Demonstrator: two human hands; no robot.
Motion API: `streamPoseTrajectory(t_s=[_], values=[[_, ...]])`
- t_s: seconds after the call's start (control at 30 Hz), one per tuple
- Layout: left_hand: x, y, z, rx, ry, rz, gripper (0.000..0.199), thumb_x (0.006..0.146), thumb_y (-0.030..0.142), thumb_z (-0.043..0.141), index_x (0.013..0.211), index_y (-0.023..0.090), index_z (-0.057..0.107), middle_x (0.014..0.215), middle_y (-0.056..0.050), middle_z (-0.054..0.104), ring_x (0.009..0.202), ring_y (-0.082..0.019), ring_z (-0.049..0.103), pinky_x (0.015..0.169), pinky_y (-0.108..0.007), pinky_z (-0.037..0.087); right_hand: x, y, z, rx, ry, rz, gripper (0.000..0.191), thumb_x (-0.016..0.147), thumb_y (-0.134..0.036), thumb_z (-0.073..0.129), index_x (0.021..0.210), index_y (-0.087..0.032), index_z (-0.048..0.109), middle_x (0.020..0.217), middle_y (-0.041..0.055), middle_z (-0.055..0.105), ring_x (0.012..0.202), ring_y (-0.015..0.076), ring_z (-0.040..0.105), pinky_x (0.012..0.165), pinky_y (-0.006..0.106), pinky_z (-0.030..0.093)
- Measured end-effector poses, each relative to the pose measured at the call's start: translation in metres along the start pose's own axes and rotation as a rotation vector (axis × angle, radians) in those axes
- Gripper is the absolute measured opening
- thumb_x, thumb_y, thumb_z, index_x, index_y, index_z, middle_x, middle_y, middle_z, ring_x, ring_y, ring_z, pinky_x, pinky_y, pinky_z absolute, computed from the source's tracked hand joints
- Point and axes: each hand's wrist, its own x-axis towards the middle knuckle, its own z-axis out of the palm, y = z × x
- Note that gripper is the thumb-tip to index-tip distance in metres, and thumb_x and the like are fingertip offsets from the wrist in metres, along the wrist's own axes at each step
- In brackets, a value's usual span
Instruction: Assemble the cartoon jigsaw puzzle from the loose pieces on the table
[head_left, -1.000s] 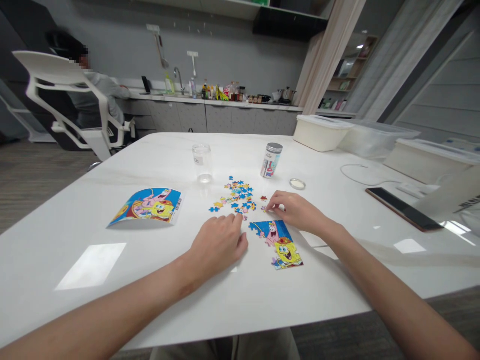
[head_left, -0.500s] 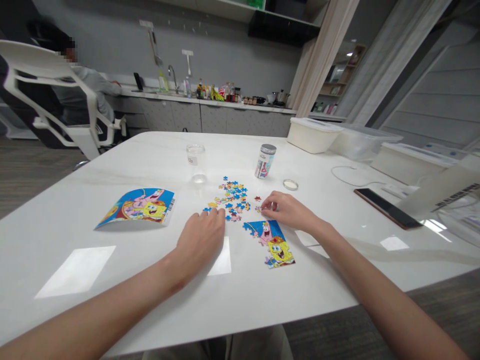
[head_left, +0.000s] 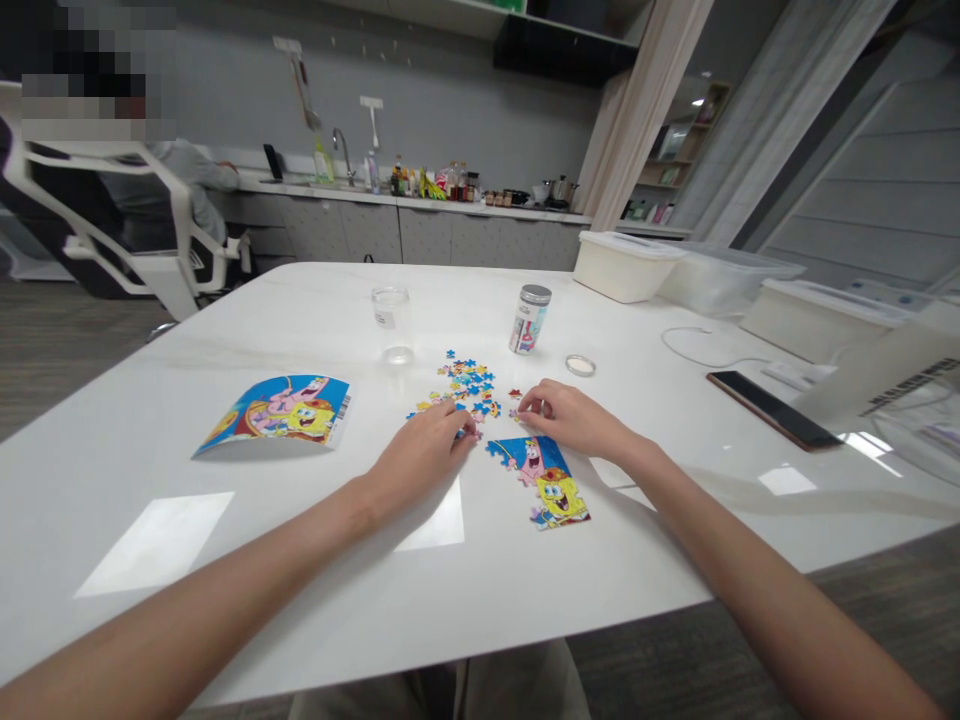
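A loose pile of jigsaw puzzle pieces (head_left: 471, 378), mostly blue and yellow, lies mid-table. My left hand (head_left: 421, 440) rests at the pile's near edge, thumb and forefinger closed at a small pink puzzle piece (head_left: 475, 433). To the right of the pile, my right hand (head_left: 574, 415) has its fingertips pinched on a purplish puzzle piece (head_left: 514, 413), partly hidden by them. Just below my right hand sits the partly joined puzzle (head_left: 551, 485) with a pink and a yellow cartoon figure; its left edge is ragged. A red piece (head_left: 515, 394) lies by itself above the right fingertips.
A curled picture sheet (head_left: 281, 415) lies left. Behind the pile stand a clear jar (head_left: 393, 325) and a labelled can (head_left: 530, 320), with a round lid (head_left: 580, 365) nearby. A phone (head_left: 772, 408), cable and plastic boxes (head_left: 628, 268) are right. A person sits beyond, left.
My left hand has moved right along the pile's near edge, and its thumb and forefinger now show at a pink piece. My right hand has barely shifted.
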Motion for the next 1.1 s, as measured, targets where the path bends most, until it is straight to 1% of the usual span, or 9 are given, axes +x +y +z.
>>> streamPoseTrajectory(t_s=[0.13,0.3,0.47,0.57,0.67,0.8,0.87,1.0,1.1], values=[[0.0,-0.001,-0.005,0.006,-0.041,0.044,0.023,0.095,0.024,0.041,0.098,0.019,0.063,0.091,-0.006,0.057,0.086,-0.021,0.056,0.081,-0.037,0.045,-0.001,0.0,-0.001,0.003,-0.008,-0.004,0.014,0.088,-0.026,0.055,0.09,-0.018,0.067,0.09,0.0069,0.061,0.077,0.0167,0.059,0.072,0.03,0.045],[0.003,-0.006,-0.012,-0.009,-0.083,0.053,0.01,0.086,0.022,0.047,0.085,0.017,0.056,0.087,-0.006,0.058,0.085,-0.021,0.054,0.079,-0.035,0.042,-0.001,0.0,-0.002,0.001,-0.012,0.005,0.015,0.088,-0.028,0.055,0.09,-0.018,0.066,0.09,0.008,0.062,0.077,0.0174,0.058,0.072,0.032,0.045],[0.007,-0.016,-0.015,-0.071,-0.138,0.117,0.01,0.086,0.025,0.046,0.085,0.019,0.054,0.089,-0.005,0.058,0.088,-0.021,0.052,0.08,-0.035,0.04,-0.001,-0.001,-0.003,0.001,-0.022,0.006,0.016,0.088,-0.029,0.054,0.092,-0.019,0.066,0.091,0.0085,0.062,0.078,0.0182,0.058,0.073,0.033,0.045],[0.007,-0.019,-0.015,-0.098,-0.145,0.118,0.01,0.086,0.027,0.047,0.084,0.019,0.053,0.088,-0.005,0.057,0.087,-0.021,0.051,0.079,-0.034,0.039,-0.002,-0.001,-0.003,0.003,-0.029,0.01,0.015,0.088,-0.028,0.055,0.092,-0.019,0.066,0.092,0.0088,0.062,0.079,0.0186,0.059,0.074,0.034,0.045],[0.005,-0.017,-0.015,-0.127,-0.124,0.114,0.008,0.086,0.026,0.048,0.081,0.02,0.051,0.084,-0.003,0.057,0.081,-0.019,0.05,0.076,-0.034,0.039,-0.002,0.0,-0.003,0.012,-0.03,0.006,0.015,0.087,-0.028,0.054,0.093,-0.019,0.066,0.092,0.0084,0.062,0.079,0.0185,0.058,0.073,0.034,0.045],[0.003,-0.007,-0.013,-0.323,-0.12,0.02,0.008,0.086,0.026,0.05,0.08,0.021,0.051,0.076,0.0,0.056,0.069,-0.015,0.049,0.066,-0.029,0.038,-0.001,0.002,-0.002,0.012,-0.029,0.01,0.017,0.086,-0.029,0.054,0.093,-0.02,0.066,0.091,0.0084,0.062,0.077,0.0185,0.058,0.072,0.034,0.045],[0.003,-0.002,-0.011,-0.461,-0.124,-0.039,0.008,0.085,0.027,0.053,0.082,0.02,0.054,0.075,0.0,0.057,0.068,-0.015,0.051,0.064,-0.028,0.039,-0.001,0.002,-0.002,0.013,-0.027,0.011,0.017,0.086,-0.03,0.054,0.093,-0.02,0.066,0.091,0.0083,0.062,0.077,0.0185,0.058,0.072,0.034,0.045],[0.003,0.003,-0.006,-0.734,-0.121,-0.107,0.01,0.084,0.028,0.056,0.086,0.019,0.06,0.082,-0.001,0.063,0.074,-0.015,0.058,0.07,-0.029,0.044,-0.001,0.001,-0.003,0.005,-0.024,0.015,0.017,0.087,-0.03,0.054,0.092,-0.02,0.066,0.09,0.0082,0.062,0.077,0.0186,0.058,0.073,0.034,0.045],[0.003,0.006,-0.006,-0.877,-0.14,-0.154,0.01,0.083,0.026,0.056,0.087,0.019,0.061,0.078,-0.001,0.065,0.075,-0.015,0.062,0.075,-0.03,0.046,-0.002,0.0,-0.004,-0.004,-0.03,0.022,0.018,0.087,-0.031,0.053,0.093,-0.02,0.066,0.09,0.0081,0.063,0.076,0.0183,0.058,0.071,0.033,0.044]])
